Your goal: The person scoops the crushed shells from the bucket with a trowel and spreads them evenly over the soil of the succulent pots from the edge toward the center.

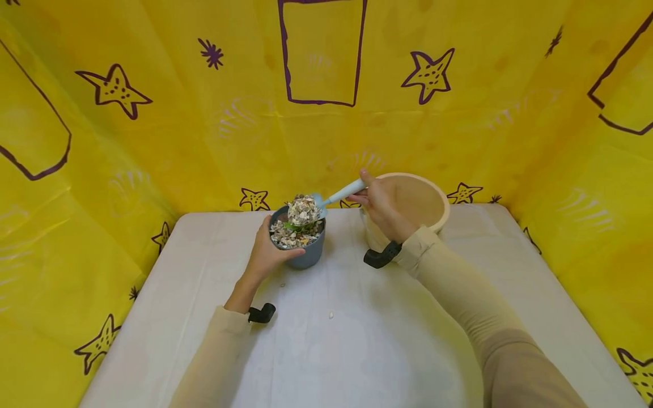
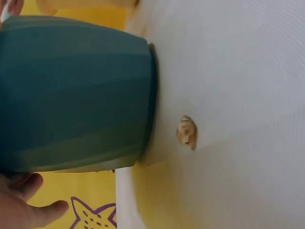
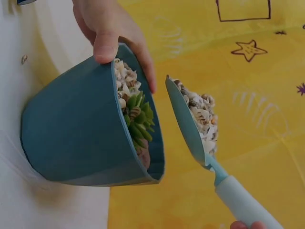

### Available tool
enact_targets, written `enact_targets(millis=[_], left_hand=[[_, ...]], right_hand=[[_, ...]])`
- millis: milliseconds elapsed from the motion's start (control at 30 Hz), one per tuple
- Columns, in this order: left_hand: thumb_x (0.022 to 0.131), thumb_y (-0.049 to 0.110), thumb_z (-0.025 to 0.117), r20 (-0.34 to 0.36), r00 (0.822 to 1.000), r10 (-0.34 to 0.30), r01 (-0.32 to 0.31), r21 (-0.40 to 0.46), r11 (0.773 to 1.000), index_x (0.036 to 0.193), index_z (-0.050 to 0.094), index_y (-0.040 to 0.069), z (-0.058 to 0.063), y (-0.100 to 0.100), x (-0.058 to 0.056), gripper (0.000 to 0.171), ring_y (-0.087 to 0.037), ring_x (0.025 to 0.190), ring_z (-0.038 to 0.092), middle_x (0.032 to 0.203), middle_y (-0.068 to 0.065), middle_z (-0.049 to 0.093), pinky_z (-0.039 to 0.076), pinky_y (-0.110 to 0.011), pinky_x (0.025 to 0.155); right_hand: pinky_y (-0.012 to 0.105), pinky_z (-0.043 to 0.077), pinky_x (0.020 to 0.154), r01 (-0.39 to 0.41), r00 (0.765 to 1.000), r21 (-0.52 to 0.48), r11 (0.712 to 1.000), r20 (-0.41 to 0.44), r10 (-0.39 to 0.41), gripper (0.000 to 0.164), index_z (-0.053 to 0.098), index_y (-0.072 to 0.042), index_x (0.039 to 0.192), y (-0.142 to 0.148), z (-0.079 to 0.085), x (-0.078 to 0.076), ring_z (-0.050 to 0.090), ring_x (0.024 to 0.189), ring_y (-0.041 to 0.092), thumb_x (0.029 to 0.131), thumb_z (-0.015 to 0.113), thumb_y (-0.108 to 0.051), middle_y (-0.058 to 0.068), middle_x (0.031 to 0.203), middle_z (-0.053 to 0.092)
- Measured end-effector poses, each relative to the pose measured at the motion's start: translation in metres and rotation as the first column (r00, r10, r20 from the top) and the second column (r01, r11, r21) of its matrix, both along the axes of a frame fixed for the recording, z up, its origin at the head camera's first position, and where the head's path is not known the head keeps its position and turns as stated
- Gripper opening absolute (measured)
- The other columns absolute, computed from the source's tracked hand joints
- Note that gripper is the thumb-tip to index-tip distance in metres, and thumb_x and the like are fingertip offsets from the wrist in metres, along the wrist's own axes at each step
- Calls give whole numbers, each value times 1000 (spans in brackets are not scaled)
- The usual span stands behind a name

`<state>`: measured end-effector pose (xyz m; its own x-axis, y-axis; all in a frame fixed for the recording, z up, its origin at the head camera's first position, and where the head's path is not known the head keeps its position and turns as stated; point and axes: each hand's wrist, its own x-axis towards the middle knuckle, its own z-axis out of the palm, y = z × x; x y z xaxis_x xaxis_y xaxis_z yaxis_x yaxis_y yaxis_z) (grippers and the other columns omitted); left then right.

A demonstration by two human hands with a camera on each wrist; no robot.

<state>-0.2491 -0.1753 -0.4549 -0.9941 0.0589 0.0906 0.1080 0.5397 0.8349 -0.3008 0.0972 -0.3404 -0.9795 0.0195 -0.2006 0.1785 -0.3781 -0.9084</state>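
Observation:
A blue-grey flowerpot (image 1: 309, 258) stands upright on the table. My left hand (image 1: 266, 249) grips it at the rim, thumb over the near edge and fingers round the far left side. In it sit small shells and a green succulent (image 3: 138, 121), best seen in the right wrist view. My right hand (image 1: 380, 207) holds a light-blue trowel (image 1: 347, 191) by its handle. The trowel's blade carries a heap of small shells (image 3: 205, 117) just above the pot's opening, over the plant.
A large cream planter (image 1: 373, 235) stands right of the flowerpot, partly behind my right forearm. Single shells (image 2: 187, 132) lie on the white-covered table (image 1: 326, 362). A yellow cloth (image 1: 326, 141) with drawn stars hangs behind and at both sides.

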Motion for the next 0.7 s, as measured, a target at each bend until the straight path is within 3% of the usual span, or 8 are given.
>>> enact_targets(millis=[100,333,500,700], left_hand=[[67,43,88,22,1000,-12,13,-23,1000,158,6,12,1,-3,-1,127,-37,148,20,161,-19,16,25,-60,116],[70,42,87,118,982,-150,153,-17,988,158,-4,22,10,-14,-15,128,-39,151,7,165,-12,2,17,-65,117],[69,41,88,120,984,-134,136,-8,991,158,0,20,10,-14,-14,127,-37,151,9,165,-12,5,18,-63,117],[68,38,89,42,996,-85,85,3,996,158,6,12,6,-9,-5,125,-37,149,17,162,-17,14,20,-60,118]], right_hand=[[26,59,64,9,1000,-11,1000,-7,-9,27,52,-3,87,0,-1,0,69,61,15,103,48,-25,6,68,66],[22,57,57,46,999,0,999,-13,-46,26,52,-4,86,-3,-2,0,67,56,14,102,49,-24,4,64,65],[26,59,60,91,996,43,995,-4,-91,23,52,-4,90,-10,-3,2,68,55,13,99,55,-25,4,66,64],[28,58,55,155,988,47,987,-6,-155,24,56,2,100,-14,-5,3,68,53,15,97,61,-21,6,65,65]])
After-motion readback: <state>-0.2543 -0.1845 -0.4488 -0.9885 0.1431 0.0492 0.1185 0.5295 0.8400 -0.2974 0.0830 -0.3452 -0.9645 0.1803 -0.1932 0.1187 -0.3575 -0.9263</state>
